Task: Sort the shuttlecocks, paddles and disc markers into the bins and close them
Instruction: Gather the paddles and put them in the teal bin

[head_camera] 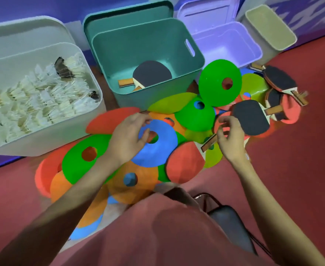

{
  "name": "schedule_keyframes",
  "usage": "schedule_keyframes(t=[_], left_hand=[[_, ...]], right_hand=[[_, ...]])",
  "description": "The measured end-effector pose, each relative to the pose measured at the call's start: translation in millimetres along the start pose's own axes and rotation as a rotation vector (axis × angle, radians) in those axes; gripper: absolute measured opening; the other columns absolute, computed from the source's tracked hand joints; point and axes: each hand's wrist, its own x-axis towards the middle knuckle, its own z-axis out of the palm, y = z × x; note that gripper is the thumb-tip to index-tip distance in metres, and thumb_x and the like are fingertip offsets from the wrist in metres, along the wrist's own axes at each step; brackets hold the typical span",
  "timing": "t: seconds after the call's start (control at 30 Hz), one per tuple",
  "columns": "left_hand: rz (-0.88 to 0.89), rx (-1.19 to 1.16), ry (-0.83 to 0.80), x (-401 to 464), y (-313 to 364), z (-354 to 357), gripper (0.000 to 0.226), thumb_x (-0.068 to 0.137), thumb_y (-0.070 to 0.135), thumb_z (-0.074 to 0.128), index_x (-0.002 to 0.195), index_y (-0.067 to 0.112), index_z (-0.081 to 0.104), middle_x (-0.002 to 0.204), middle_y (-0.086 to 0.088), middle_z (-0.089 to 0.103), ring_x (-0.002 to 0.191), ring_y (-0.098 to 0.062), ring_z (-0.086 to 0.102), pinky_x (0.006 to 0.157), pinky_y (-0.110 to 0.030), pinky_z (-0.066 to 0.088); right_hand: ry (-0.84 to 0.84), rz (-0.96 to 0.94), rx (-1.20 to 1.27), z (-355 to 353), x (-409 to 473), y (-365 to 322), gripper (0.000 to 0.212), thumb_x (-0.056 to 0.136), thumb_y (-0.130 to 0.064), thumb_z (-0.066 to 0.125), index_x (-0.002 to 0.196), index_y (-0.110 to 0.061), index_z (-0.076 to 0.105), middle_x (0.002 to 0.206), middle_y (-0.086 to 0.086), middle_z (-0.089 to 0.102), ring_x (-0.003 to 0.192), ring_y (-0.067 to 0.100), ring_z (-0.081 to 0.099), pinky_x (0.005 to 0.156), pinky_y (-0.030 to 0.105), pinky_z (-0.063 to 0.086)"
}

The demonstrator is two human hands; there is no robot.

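Left hand (128,138): laid over the blue disc marker (157,148), fingers curled at its centre hole; whether it is actually gripped cannot be told.
Right hand (229,139): fingers loosely bent, apart, nothing held; poised just beside a wooden paddle handle (207,144) and the black-faced paddle (250,120).
Pile: disc markers in green, red, orange and blue, overlapped on the floor (292,169) in front of the bins, with further paddles at its right edge.
White bin (43,143): filled with shuttlecocks (33,104), lid open.
Teal bin (196,60): one paddle (150,73) inside, lid open.
Lilac bin (253,54): apparently empty, probably meant for markers.
Handling note: the blue marker is best lifted by its hole rim, so neighbours are not dragged along; the paddle is best taken by its handle.
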Motion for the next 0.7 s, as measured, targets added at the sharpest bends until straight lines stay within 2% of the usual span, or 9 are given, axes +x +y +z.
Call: schedule_keyframes(t=[0.07,0.1,0.2,0.23,0.33,0.43,0.57,0.63,0.7], left_hand=[[-0.015,0.028,-0.034,1.0,3.4,10.9,0.037,0.084,0.029,0.044,0.107,0.007,0.062,0.098,-0.008,0.064,0.093,-0.026,0.061,0.081,-0.034,0.045],[-0.037,0.041,-0.048,1.8,4.7,16.0,0.034,0.083,0.027,0.046,0.105,0.006,0.063,0.096,-0.008,0.065,0.092,-0.028,0.062,0.079,-0.036,0.047],[-0.092,0.085,-0.064,2.7,8.8,33.3,0.029,0.08,0.018,0.052,0.103,0.005,0.064,0.095,-0.011,0.066,0.091,-0.031,0.063,0.08,-0.036,0.046],[-0.098,0.098,-0.063,2.6,9.9,39.9,0.029,0.08,0.017,0.054,0.103,0.004,0.065,0.096,-0.012,0.067,0.091,-0.031,0.064,0.082,-0.034,0.043],[-0.138,0.125,-0.049,4.6,16.0,57.4,0.028,0.081,0.018,0.055,0.104,0.005,0.064,0.1,-0.012,0.068,0.094,-0.03,0.063,0.085,-0.033,0.042],[-0.219,0.123,0.031,6.4,27.7,70.2,0.027,0.081,0.014,0.057,0.106,0.005,0.064,0.099,-0.011,0.068,0.092,-0.028,0.063,0.083,-0.033,0.045],[-0.352,0.117,0.149,8.1,43.6,84.6,0.026,0.081,0.002,0.062,0.107,0.005,0.064,0.099,-0.011,0.068,0.087,-0.025,0.064,0.078,-0.029,0.046],[-0.4,0.123,0.201,6.9,49.3,90.5,0.024,0.082,0.005,0.06,0.106,0.005,0.064,0.098,-0.012,0.069,0.087,-0.027,0.065,0.079,-0.034,0.049],[-0.447,0.119,0.273,6.5,56.1,94.5,0.023,0.084,0.006,0.061,0.106,0.005,0.063,0.097,-0.012,0.069,0.086,-0.028,0.065,0.078,-0.038,0.052]], right_hand=[[-0.175,-0.092,-0.164,1.4,-9.3,32.5,0.034,0.081,0.008,0.051,0.113,-0.001,0.055,0.11,0.016,0.057,0.099,0.03,0.055,0.08,0.036,0.047],[-0.282,-0.166,-0.256,5.7,-12.5,44.7,0.04,0.078,0.01,0.051,0.116,-0.002,0.055,0.112,0.016,0.057,0.103,0.035,0.053,0.085,0.041,0.045],[-0.498,-0.467,-0.519,20.2,-13.4,69.0,0.048,0.073,-0.006,0.042,0.119,-0.006,0.059,0.12,0.014,0.058,0.111,0.034,0.053,0.089,0.039,0.038],[-0.511,-0.57,-0.584,24.3,-8.6,77.4,0.044,0.075,-0.011,0.042,0.115,-0.007,0.061,0.117,0.012,0.059,0.11,0.033,0.054,0.089,0.037,0.035],[-0.505,-0.776,-0.631,33.6,10.7,93.4,0.017,0.075,-0.011,0.062,0.092,-0.01,0.06,0.095,0.01,0.056,0.092,0.029,0.05,0.082,0.036,0.033],[-0.553,-0.884,-0.577,36.8,25.2,92.1,0.01,0.079,-0.018,0.051,0.076,-0.008,0.054,0.078,0.011,0.048,0.075,0.027,0.044,0.065,0.037,0.036],[-0.584,-1.021,-0.597,35.6,34.1,102.5,0.015,0.083,-0.017,0.045,0.075,-0.008,0.054,0.075,0.01,0.049,0.074,0.024,0.035,0.06,0.036,0.03],[-0.585,-1.069,-0.559,28.0,43.1,104.2,0.02,0.083,-0.017,0.041,0.077,-0.008,0.058,0.073,0.009,0.051,0.072,0.025,0.04,0.062,0.034,0.024],[-0.59,-1.112,-0.559,18.9,53.7,100.4,0.005,0.077,-0.012,0.055,0.08,-0.009,0.058,0.073,0.008,0.051,0.069,0.026,0.049,0.064,0.034,0.025]])
